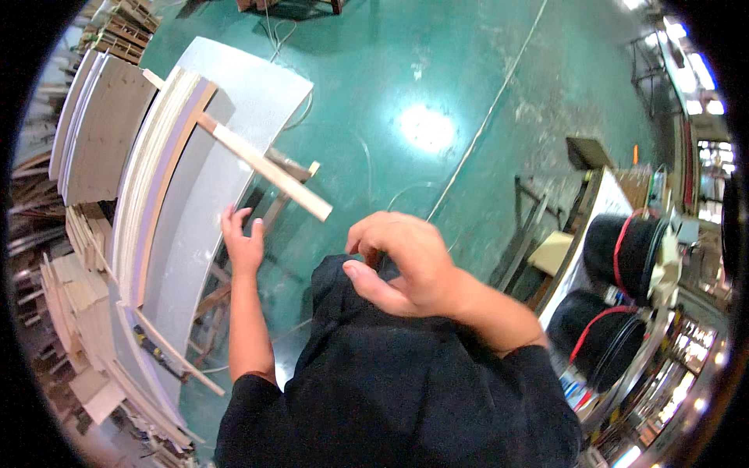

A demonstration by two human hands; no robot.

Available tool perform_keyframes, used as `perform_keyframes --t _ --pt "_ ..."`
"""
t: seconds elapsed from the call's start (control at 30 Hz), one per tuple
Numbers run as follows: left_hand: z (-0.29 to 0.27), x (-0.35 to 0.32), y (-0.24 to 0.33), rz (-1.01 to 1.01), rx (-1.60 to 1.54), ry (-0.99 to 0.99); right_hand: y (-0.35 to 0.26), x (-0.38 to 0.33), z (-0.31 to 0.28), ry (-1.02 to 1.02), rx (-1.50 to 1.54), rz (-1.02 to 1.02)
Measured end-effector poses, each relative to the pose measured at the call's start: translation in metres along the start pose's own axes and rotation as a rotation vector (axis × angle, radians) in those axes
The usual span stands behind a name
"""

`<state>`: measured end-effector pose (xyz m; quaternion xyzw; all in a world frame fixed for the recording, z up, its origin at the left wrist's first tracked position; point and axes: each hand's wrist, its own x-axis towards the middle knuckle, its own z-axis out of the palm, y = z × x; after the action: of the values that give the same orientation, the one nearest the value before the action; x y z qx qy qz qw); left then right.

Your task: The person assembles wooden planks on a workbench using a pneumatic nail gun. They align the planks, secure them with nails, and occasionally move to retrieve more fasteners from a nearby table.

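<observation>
My left hand [243, 242] is raised beside the edge of a long grey-white worktable [226, 74], fingers apart and holding nothing that I can see. My right hand [409, 261] is in front of my body, its fingers loosely curled and the thumb apart from them, with nothing visible in the gap. Ahead of my left hand, a pale wooden strip [269, 168] juts past the table's edge toward me. Its far end meets a stack of long boards [152, 187] lying along the table. Neither hand touches the strip.
More panels [109, 117] and wooden offcuts [82, 300] crowd the left side. A thin wooden stick [179, 351] and a dark tool [152, 347] are at the table's near end. To my right is a bench with two black round containers [620, 253] with red bands. A cable [488, 117] crosses the green floor.
</observation>
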<state>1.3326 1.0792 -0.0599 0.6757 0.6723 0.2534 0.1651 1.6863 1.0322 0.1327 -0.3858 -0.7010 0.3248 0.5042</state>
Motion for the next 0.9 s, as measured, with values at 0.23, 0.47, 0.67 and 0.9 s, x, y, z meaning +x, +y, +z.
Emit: perform_keyframes --t 0.23,0.47,0.67,0.9 --pt "0.124 0.065 0.115 -0.070 -0.365 0.006 0.180 0.058 -0.058 -0.340 -0.136 0.338" --pt "0.270 0.170 0.177 -0.260 -0.620 -0.320 0.406 0.100 -0.192 -0.633 -0.376 0.648" --pt "0.427 0.352 0.219 -0.395 -0.532 -0.682 0.603 -0.025 -0.385 -0.419 -0.525 1.285" --pt "0.490 0.643 0.264 -0.365 -0.520 -0.582 0.655 0.038 -0.490 -0.231 -0.163 1.783"
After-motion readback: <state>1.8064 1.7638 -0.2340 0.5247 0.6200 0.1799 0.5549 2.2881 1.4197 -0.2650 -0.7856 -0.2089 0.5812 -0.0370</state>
